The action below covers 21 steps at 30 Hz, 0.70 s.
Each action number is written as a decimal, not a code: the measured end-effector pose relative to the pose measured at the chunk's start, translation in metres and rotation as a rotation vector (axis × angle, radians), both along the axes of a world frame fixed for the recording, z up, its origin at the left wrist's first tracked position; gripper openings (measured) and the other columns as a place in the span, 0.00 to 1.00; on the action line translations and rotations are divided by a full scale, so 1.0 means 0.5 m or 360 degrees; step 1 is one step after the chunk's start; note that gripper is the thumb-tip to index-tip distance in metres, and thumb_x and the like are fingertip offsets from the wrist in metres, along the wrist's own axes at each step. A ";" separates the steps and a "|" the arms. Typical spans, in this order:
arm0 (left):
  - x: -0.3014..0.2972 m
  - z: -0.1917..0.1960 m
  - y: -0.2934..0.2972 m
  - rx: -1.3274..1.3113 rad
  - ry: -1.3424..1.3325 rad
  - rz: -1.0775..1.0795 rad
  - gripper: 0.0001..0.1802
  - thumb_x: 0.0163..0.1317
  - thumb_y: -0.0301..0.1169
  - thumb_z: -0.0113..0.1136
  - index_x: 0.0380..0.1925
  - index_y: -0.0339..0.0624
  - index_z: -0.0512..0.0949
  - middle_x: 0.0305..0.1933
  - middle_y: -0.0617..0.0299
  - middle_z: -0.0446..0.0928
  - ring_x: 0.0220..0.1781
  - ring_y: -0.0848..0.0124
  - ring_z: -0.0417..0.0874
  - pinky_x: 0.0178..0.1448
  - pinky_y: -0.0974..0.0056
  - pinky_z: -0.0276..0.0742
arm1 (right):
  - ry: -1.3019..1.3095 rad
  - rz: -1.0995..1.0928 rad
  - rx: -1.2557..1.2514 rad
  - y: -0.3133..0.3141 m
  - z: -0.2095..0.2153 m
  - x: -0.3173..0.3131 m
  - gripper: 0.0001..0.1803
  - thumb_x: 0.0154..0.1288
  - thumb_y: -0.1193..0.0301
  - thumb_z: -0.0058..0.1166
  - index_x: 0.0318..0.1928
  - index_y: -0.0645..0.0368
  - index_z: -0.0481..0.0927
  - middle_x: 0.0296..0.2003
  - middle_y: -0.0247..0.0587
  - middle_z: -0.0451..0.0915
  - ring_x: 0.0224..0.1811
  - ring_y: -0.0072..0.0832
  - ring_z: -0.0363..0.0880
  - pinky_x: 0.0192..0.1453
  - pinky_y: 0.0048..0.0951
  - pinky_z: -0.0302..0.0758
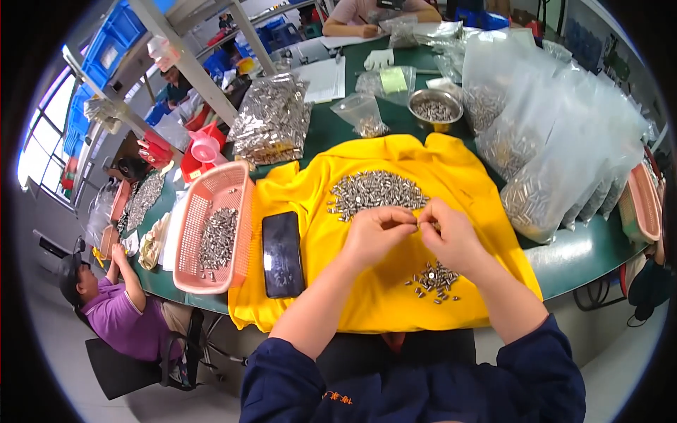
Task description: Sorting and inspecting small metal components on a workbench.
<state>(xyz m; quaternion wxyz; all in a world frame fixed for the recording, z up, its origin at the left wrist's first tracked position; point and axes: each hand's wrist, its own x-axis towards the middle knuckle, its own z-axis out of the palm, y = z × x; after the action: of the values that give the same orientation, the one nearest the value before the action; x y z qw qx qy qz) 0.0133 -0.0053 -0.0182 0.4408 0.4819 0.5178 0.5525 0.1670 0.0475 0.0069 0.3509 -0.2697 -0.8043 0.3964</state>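
Note:
My left hand [377, 235] and my right hand [451, 236] meet fingertip to fingertip over a yellow cloth [345, 296]. Both are pinched closed; whatever sits between the fingers is too small to make out. Just beyond them lies a large pile of small silvery metal cylinders [374, 192]. A smaller heap of similar metal pieces [437, 278] rests nearer to me, beneath my right wrist. To the left, a dark smartphone [282, 255] lies on the cloth. Beside it, a pink perforated basket [240, 261] holds more metal pieces.
Large clear bags of metal parts [536, 141] crowd the right side. At the back are a steel bowl [438, 127] of parts, a small clear bag [361, 116] and a stack of bagged parts [271, 120]. A person in purple [127, 310] sits at left; another [374, 17] sits opposite.

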 end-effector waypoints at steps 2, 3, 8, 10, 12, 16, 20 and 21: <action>-0.002 0.000 0.001 -0.0035 -0.0100 -0.0028 0.05 0.47 0.22 0.59 0.27 0.34 0.77 0.32 0.64 0.77 0.32 0.79 0.75 0.38 0.75 0.72 | 0.0011 0.0020 0.0030 0.001 0.000 -0.001 0.03 0.51 0.77 0.45 0.27 0.61 0.66 0.19 0.46 0.69 0.20 0.37 0.69 0.25 0.30 0.65; -0.005 0.000 0.004 -0.0017 -0.0096 -0.0033 0.05 0.47 0.22 0.59 0.27 0.34 0.77 0.32 0.64 0.77 0.32 0.79 0.75 0.38 0.75 0.72 | 0.0012 0.0046 0.0030 0.001 0.003 0.000 0.03 0.51 0.77 0.45 0.27 0.61 0.66 0.19 0.47 0.70 0.20 0.38 0.70 0.25 0.31 0.66; -0.022 0.008 0.010 -0.0220 -0.0290 -0.0222 0.05 0.48 0.21 0.58 0.27 0.37 0.76 0.28 0.66 0.76 0.30 0.81 0.75 0.36 0.76 0.71 | -0.0077 0.0072 -0.0039 0.009 0.006 -0.006 0.03 0.51 0.76 0.45 0.28 0.60 0.67 0.19 0.47 0.70 0.20 0.40 0.70 0.26 0.31 0.66; -0.025 0.002 0.013 -0.0234 -0.0185 -0.0198 0.05 0.48 0.21 0.58 0.28 0.37 0.76 0.28 0.67 0.76 0.29 0.82 0.74 0.36 0.76 0.71 | -0.0207 0.0083 0.0076 0.010 0.005 -0.007 0.03 0.52 0.75 0.45 0.28 0.60 0.67 0.19 0.47 0.71 0.21 0.40 0.70 0.26 0.32 0.66; -0.025 -0.001 0.015 -0.0251 -0.0083 -0.0171 0.05 0.49 0.21 0.58 0.28 0.37 0.76 0.27 0.67 0.76 0.29 0.82 0.74 0.35 0.77 0.71 | -0.0233 0.0075 0.0083 0.012 0.005 -0.009 0.03 0.52 0.75 0.45 0.28 0.61 0.67 0.20 0.46 0.71 0.21 0.38 0.70 0.27 0.31 0.66; -0.019 0.001 0.016 -0.0114 0.0011 -0.0150 0.04 0.49 0.22 0.58 0.27 0.37 0.76 0.28 0.68 0.76 0.29 0.82 0.73 0.34 0.77 0.70 | 0.0000 0.0141 -0.0250 0.026 -0.014 -0.009 0.03 0.52 0.75 0.44 0.29 0.61 0.67 0.22 0.41 0.71 0.24 0.29 0.69 0.29 0.28 0.66; -0.015 0.000 0.017 -0.0035 0.0147 -0.0077 0.04 0.49 0.23 0.57 0.28 0.36 0.76 0.28 0.67 0.76 0.30 0.82 0.74 0.35 0.76 0.71 | 0.0017 0.0141 -0.0417 0.036 -0.020 -0.008 0.03 0.52 0.75 0.44 0.29 0.61 0.67 0.22 0.37 0.70 0.25 0.24 0.67 0.30 0.25 0.65; -0.015 0.003 0.016 -0.0036 0.0147 -0.0081 0.04 0.49 0.23 0.57 0.28 0.36 0.76 0.28 0.67 0.76 0.30 0.82 0.74 0.35 0.76 0.71 | 0.0028 0.0122 -0.0454 0.040 -0.018 -0.006 0.03 0.52 0.75 0.45 0.29 0.61 0.67 0.22 0.37 0.70 0.25 0.23 0.66 0.30 0.24 0.65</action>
<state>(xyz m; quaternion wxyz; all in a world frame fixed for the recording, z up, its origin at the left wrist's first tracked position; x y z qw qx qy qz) 0.0055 0.0026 -0.0168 0.4357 0.5149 0.5314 0.5125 0.1639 0.0674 -0.0023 0.3008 -0.2823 -0.7465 0.5221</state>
